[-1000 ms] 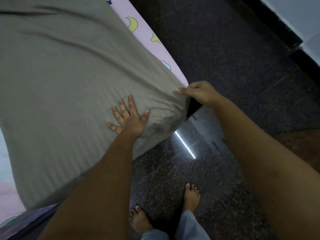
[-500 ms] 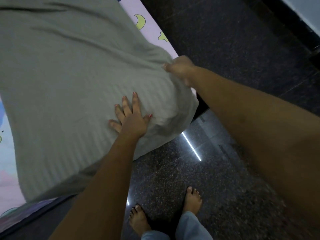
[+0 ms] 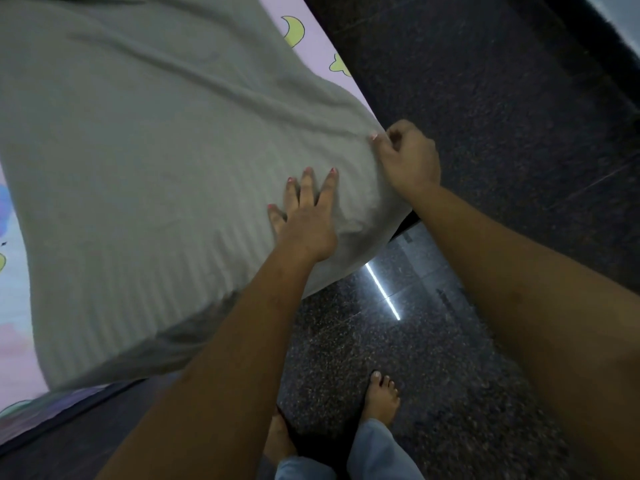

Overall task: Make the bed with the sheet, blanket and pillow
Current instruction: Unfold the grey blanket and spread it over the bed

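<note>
Grey blanket [image 3: 156, 168] lies spread over the pink sheet [image 3: 313, 51], which shows along the blanket's far edge. The left hand [image 3: 306, 220] presses flat on the blanket near its corner, fingers straight. Just beside it, the right hand [image 3: 410, 159] pinches the blanket's edge, fingers curled, above the dark floor [image 3: 485, 98].

a home bedroom, shown by moon-print sheet [image 3: 311, 51] and dark stone floor [image 3: 485, 150].
</note>
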